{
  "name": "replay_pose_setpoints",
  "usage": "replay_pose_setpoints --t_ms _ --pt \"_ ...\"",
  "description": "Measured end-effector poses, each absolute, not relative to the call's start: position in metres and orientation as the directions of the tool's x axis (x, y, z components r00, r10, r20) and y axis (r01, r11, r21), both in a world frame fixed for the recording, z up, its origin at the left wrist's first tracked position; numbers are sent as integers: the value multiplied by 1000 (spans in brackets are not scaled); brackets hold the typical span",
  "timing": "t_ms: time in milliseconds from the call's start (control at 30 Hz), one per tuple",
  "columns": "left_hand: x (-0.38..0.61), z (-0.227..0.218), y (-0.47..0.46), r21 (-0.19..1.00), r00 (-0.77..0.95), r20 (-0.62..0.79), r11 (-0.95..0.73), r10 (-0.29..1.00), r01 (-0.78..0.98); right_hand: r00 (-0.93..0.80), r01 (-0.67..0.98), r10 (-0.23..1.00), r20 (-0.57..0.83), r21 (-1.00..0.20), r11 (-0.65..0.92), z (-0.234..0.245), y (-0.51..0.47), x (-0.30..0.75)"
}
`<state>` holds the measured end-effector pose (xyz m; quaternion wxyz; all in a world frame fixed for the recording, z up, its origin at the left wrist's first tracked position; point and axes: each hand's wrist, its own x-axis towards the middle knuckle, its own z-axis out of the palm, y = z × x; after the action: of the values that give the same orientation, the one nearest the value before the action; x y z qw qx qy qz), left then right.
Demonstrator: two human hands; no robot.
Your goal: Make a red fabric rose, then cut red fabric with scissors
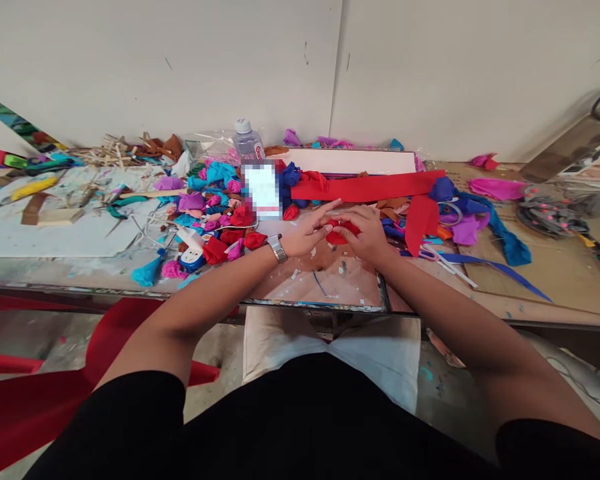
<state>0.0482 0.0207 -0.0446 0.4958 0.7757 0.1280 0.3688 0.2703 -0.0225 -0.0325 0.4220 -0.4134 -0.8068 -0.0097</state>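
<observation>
Right hand [369, 235] bent round a small red piece [342, 233], thumb lying over its near side; reads as a grasp. Left hand [306, 235] opposite, fingers mostly straight, thumb tip at the piece's left edge; whether it pinches or merely steadies, cannot tell.

Position of piece: between the two hands, over the bare front part of the surface [325, 293]. Partly covered by fingers, so its folds cannot be read.

Handling notes (judgement): material looks soft and thin, likely to crease or tear under a hard pinch. Best to let the right hand keep the shape with light, even pressure, while the left thumb works the edge in small moves. Keeping both thumbs near each other should limit slipping.

Surroundings, near to far: long red strip [385, 188] just beyond the fingers, extending rightward; loose end could snag a knuckle or sleeve. Blue strip [505, 268] right of the right forearm. Crumpled coloured pieces [215, 200] heaped left of the left hand, close by the wrist. Clear bottle [249, 143] behind. Yellow-handled tool [33, 189] far left, well apart from both hands.
</observation>
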Motion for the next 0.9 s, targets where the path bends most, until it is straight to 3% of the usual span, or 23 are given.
replay_pose_setpoints --t_ms 233,467,700,900 --pt "48 -47 23 821 674 509 -537 536 -193 -307 695 649 696 -302 652 -34 -23 270" --pt "49 -50 24 862 699 458 -466 549 -198 -312 701 627 714 -273 659 -36 -20 271" --pt "48 -43 21 865 623 444 -489 644 -112 -262 701 654 709 -325 634 -34 -20 273" --pt "48 -34 14 914 666 386 -365 639 -179 -229 669 654 721 -371 644 -28 -24 270"
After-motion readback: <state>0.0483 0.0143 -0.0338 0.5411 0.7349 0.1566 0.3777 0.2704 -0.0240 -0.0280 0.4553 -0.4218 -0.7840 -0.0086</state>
